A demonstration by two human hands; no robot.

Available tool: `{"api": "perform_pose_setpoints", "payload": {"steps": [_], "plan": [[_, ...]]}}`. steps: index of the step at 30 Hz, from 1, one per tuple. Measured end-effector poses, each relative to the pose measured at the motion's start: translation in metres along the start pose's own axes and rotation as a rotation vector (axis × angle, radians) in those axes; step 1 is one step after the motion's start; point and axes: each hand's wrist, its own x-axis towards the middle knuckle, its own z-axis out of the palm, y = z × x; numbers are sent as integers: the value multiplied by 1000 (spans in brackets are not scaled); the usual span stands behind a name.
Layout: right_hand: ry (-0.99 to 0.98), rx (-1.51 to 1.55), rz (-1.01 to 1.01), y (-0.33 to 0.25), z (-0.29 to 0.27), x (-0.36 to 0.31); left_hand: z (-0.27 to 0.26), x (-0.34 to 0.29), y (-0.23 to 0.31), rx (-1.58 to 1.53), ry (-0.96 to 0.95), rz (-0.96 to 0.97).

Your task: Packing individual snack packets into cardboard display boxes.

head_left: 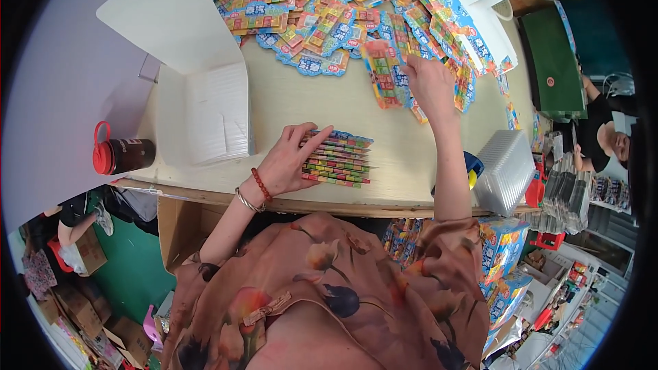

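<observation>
My left hand [288, 161] is wrapped round a stack of colourful candy blister packs [339, 161] standing on edge near the table's front. In my right hand [428, 82], farther off and to the right, a single candy pack [384, 79] with a blue header is pinched, slightly blurred. Beyond it spreads a large loose pile of similar packs [315, 20] on the pale table [295, 99]. An open white box [205, 109] with its lid raised stands left of my left hand; its inside shows white.
A dark bottle with a red lid [123, 154] stands at the left edge. Stacked clear plastic trays [505, 171] and a blue tape dispenser [473, 164] sit by my right forearm. A green box [552, 62] is at the right. Another person [606, 130] works beyond it.
</observation>
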Motion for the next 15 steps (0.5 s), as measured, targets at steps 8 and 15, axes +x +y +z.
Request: {"api": "perform_pose_setpoints", "payload": {"steps": [8, 15], "plan": [[-345, 278, -246, -32, -7, -29, 2, -1, -1, 41, 53, 42], [-591, 607, -322, -59, 33, -40, 6, -2, -9, -41, 63, 95]]}}
